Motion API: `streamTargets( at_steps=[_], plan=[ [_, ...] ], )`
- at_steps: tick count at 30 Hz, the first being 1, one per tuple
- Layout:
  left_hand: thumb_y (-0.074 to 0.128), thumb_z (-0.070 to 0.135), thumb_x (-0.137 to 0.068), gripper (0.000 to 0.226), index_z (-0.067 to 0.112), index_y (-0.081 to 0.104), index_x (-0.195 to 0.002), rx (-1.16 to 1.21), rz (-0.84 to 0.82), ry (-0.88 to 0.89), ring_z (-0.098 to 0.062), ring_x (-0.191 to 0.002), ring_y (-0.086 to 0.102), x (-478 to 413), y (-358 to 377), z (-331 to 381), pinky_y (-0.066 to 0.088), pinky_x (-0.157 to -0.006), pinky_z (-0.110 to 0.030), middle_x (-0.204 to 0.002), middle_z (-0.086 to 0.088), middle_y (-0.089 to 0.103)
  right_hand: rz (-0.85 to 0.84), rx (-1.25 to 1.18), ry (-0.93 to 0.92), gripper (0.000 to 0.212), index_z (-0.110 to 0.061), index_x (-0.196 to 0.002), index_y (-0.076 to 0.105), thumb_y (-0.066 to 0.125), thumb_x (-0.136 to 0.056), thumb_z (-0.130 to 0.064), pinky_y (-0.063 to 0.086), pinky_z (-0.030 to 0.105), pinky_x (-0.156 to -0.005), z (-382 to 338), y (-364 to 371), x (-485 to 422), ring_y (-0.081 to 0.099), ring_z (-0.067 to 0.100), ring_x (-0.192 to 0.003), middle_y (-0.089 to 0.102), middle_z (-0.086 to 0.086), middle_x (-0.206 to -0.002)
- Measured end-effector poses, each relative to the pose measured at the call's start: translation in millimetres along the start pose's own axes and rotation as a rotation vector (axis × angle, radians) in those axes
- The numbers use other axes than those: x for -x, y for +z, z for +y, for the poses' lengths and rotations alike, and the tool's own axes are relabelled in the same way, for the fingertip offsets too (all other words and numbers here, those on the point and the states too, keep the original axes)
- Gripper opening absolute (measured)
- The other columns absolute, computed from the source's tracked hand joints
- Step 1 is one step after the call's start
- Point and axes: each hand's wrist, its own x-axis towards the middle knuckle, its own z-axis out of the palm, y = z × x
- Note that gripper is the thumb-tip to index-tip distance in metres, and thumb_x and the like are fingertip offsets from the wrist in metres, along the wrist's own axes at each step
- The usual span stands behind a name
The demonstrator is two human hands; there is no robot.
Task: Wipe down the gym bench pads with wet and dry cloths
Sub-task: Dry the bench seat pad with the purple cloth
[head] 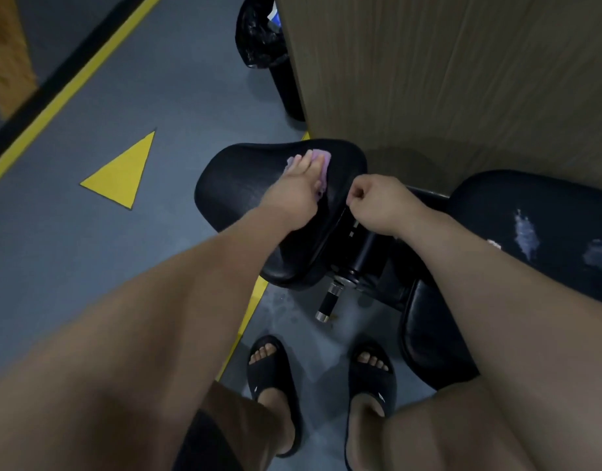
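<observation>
Each black slipper, the left (270,372) and the right (370,379), carries a small white mark on its strap, too small to read; a blue and white item (275,17) sticks out of the bin, its label blurred.

The purple cloth (321,158) lies on the seat pad (238,185) of the bench, near the pad's far edge; the left hand (294,195) presses flat on top of it with the fingers straight, grasping nothing, and covers most of the cloth, so only its far end and right fringe show; the left forearm crosses the pad's near half and hides that part.

The right hand (377,202) is clenched at the right edge of the seat pad, with the thumb against the curled forefinger; I cannot tell whether it pinches the pad's rim or only sits against it.

The back pad (547,212) lies to the right, apart from the seat pad, with pale wet streaks (525,234) on its surface; the right forearm covers its near side.

Between the two pads sits the black metal frame (364,246); a short black handle with silver ends (328,300) juts from it toward the slippers.

The floor (177,96) is grey, with damp spots below the handle; a yellow triangle (122,175) is painted to the left of the seat pad, and a yellow line (65,93) with a black border runs farther left.

A wood-grain panel (445,73) rises just behind the bench; the bin (262,39), lined with a black bag, stands at the panel's left edge.
</observation>
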Motion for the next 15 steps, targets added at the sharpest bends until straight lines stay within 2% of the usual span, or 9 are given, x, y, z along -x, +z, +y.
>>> streamTargets(
  at_steps=[2, 4, 6, 7, 8, 10, 12, 15],
  plan=[
    [0.042, 0.006, -0.102, 0.074, 0.017, -0.001, -0.162, -0.015, 0.008, -0.010, -0.026, -0.156, -0.008, 4.3, 3.1, 6.7, 0.008, -0.126, -0.038, -0.170, -0.002, -0.007, 0.011, 0.002, 0.030, 0.019, -0.018, -0.092, 0.069, 0.050, -0.095, -0.022, 0.053, 0.033, -0.081, 1.4, -3.1, 2.4, 0.064, 0.022, -0.092, 0.068, 0.002, -0.098],
    [0.043, 0.002, -0.100, 0.075, 0.016, 0.002, -0.162, 0.012, 0.048, 0.058, -0.025, -0.156, -0.006, 30.9, 11.2, 10.2, 0.006, -0.127, -0.036, -0.170, -0.004, -0.004, 0.026, -0.025, 0.053, 0.021, -0.019, -0.091, 0.070, 0.050, -0.095, -0.024, 0.052, 0.030, -0.078, 0.3, -7.7, 6.1, 0.064, 0.021, -0.090, 0.068, 0.002, -0.096],
    [0.043, 0.002, -0.099, 0.069, 0.011, 0.014, -0.161, 0.104, 0.128, 0.156, -0.027, -0.156, 0.001, 60.2, 19.3, 13.5, 0.006, -0.127, -0.036, -0.169, -0.008, 0.007, 0.054, -0.059, 0.051, 0.020, -0.020, -0.088, 0.069, 0.050, -0.094, -0.024, 0.052, 0.030, -0.079, -4.7, -11.5, 9.5, 0.064, 0.020, -0.090, 0.068, 0.000, -0.095],
    [0.045, 0.004, -0.100, 0.065, 0.011, 0.020, -0.160, 0.167, 0.145, 0.178, -0.028, -0.156, 0.008, 69.5, 20.8, 13.7, 0.011, -0.126, -0.036, -0.168, -0.010, 0.015, 0.071, -0.081, 0.040, 0.019, -0.020, -0.087, 0.068, 0.051, -0.093, -0.023, 0.053, 0.030, -0.080, -8.9, -12.5, 11.5, 0.064, 0.020, -0.091, 0.068, 0.000, -0.095],
    [0.048, 0.008, -0.100, 0.063, 0.013, 0.024, -0.159, 0.240, 0.143, 0.156, -0.026, -0.154, 0.019, 73.4, 18.9, 12.0, 0.020, -0.124, -0.034, -0.165, -0.010, 0.026, 0.089, -0.101, 0.023, 0.018, -0.020, -0.087, 0.068, 0.051, -0.093, -0.023, 0.054, 0.031, -0.080, -14.3, -12.6, 13.9, 0.064, 0.020, -0.090, 0.068, -0.001, -0.094],
    [0.059, 0.014, -0.097, 0.064, 0.019, 0.029, -0.154, 0.403, 0.123, 0.069, -0.019, -0.139, 0.046, 76.8, 11.3, 6.5, 0.037, -0.108, -0.023, -0.152, -0.006, 0.048, 0.118, -0.120, -0.019, 0.017, -0.018, -0.090, 0.068, 0.052, -0.092, -0.021, 0.055, 0.034, -0.080, -25.5, -10.9, 18.9, 0.064, 0.021, -0.089, 0.068, 0.001, -0.093],
    [0.064, 0.016, -0.093, 0.065, 0.021, 0.033, -0.150, 0.517, 0.152, 0.050, -0.011, -0.131, 0.053, 80.1, 4.6, -0.2, 0.038, -0.104, -0.017, -0.144, 0.000, 0.054, 0.150, -0.097, -0.086, 0.016, -0.015, -0.094, 0.068, 0.052, -0.092, -0.015, 0.053, 0.035, -0.083, -34.8, -5.9, 22.2, 0.062, 0.022, -0.092, 0.066, 0.003, -0.099],
    [0.056, 0.011, -0.091, 0.053, 0.023, 0.046, -0.141, 0.592, 0.275, -0.068, -0.005, -0.122, 0.055, 87.3, -0.6, -12.1, 0.039, -0.104, -0.020, -0.137, 0.006, 0.059, 0.179, -0.001, -0.200, 0.019, -0.013, -0.107, 0.067, 0.052, -0.096, -0.013, 0.049, 0.036, -0.089, -42.6, 10.7, 22.6, 0.057, 0.024, -0.099, 0.056, 0.008, -0.110]
  ],
)
